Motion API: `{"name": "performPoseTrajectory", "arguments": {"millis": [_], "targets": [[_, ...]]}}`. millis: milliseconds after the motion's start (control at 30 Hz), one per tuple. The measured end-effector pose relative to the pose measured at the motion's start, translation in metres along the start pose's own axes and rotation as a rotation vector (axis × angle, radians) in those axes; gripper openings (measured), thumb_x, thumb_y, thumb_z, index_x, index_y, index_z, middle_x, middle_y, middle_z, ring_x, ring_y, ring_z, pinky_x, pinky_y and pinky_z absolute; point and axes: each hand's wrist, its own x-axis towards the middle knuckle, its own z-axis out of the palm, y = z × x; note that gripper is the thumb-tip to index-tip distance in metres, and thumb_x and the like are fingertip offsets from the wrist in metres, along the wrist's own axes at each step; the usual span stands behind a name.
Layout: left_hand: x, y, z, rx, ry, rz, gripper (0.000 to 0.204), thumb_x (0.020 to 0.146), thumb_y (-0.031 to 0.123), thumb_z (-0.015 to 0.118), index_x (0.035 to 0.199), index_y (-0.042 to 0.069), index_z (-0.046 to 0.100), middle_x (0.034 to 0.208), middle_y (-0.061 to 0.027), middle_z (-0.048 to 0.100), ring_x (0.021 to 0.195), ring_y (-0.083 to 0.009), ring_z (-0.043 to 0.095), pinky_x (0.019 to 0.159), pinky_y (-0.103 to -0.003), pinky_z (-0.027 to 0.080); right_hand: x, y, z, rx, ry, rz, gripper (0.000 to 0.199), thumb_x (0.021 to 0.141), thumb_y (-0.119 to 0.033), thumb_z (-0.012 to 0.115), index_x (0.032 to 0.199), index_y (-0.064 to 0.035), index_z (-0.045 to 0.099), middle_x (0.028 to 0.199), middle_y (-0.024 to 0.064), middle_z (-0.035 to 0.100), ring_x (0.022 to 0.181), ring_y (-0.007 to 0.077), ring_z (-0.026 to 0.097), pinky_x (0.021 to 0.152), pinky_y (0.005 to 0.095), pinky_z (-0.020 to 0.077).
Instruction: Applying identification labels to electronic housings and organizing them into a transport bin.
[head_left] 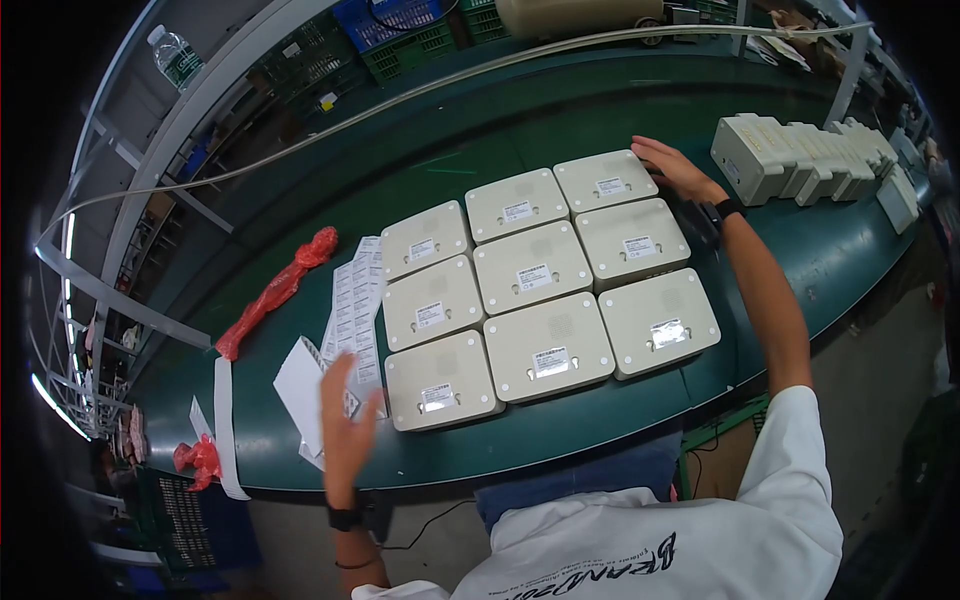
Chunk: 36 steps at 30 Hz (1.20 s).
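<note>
Cream plastic housings (533, 276) lie flat in three rows of three on the green bench, each with a white label and round feet facing up. My right hand (678, 170) is at the far right housing (605, 180), fingers stretched along its outer edge; whether it presses on it I cannot tell. Over the near left of the bench, my left hand (349, 420) hovers with thumb and fingers apart and nothing in it. Beside and partly beneath it are printed label sheets (356, 300) and a folded white sheet (298, 385).
More cream housings (755, 160) stand on edge in a row at the far right. Red plastic wrap (280, 290) lies left of the labels, near a white strip (226, 430). A pale bar (440, 92) spans the back; crates (400, 40) sit behind it.
</note>
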Motion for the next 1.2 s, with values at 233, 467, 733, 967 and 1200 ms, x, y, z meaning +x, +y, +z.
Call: {"name": "performPoseTrajectory", "arguments": {"millis": [233,467,733,967,1200], "targets": [[0.013,0.113,0.062,0.110,-0.336,0.464,0.065,0.083,0.026,0.075,0.138,0.005,0.048,0.147,-0.0208,0.042,0.136,-0.0398,0.038,0.111,-0.048,0.030,-0.010,-0.013,0.017,-0.149,-0.142,-0.104,0.068,0.081,-0.046,0.075,0.131,-0.0027,0.057,0.126,0.0163,0.061,0.109,0.0242,0.060,0.097,0.0321,0.0449],[0.042,0.131,0.087,0.257,-0.444,0.648,0.064,0.082,0.026,0.075,0.138,0.005,0.049,0.146,-0.0203,0.044,0.134,-0.0390,0.041,0.110,-0.047,0.032,-0.053,-0.026,0.027,-0.134,0.190,-0.321,0.071,0.077,-0.031,0.082,0.132,-0.0002,0.049,0.125,0.0182,0.058,0.113,0.0258,0.058,0.098,0.0342,0.0446],[0.196,0.082,0.106,0.081,-0.219,0.617,0.064,0.080,0.037,0.075,0.130,0.002,0.055,0.131,-0.0239,0.056,0.125,-0.0395,0.050,0.104,-0.044,0.040,-0.095,0.014,-0.057,-1.036,0.740,-0.531,0.059,0.081,-0.017,0.074,0.131,-0.0020,0.046,0.130,0.0195,0.050,0.124,0.0339,0.046,0.102,0.0431,0.0410],[0.308,0.069,0.133,0.066,-0.898,0.201,0.085,0.065,0.043,0.085,0.130,-0.002,0.054,0.132,-0.0191,0.056,0.123,-0.0334,0.052,0.103,-0.041,0.042,-0.117,-0.005,-0.052,-1.038,0.688,-0.544,0.053,0.082,-0.013,0.071,0.129,-0.0016,0.048,0.130,0.0169,0.052,0.123,0.0363,0.048,0.102,0.0428,0.0407],[0.303,0.143,0.189,0.009,-0.677,0.497,0.078,0.067,0.032,0.085,0.131,0.001,0.053,0.126,-0.0181,0.052,0.118,-0.0322,0.051,0.103,-0.037,0.041,-0.078,-0.050,0.027,-0.656,0.400,-0.576,0.055,0.079,-0.020,0.075,0.127,-0.0025,0.053,0.134,0.0166,0.051,0.120,0.0359,0.053,0.103,0.0407,0.0421]]}}
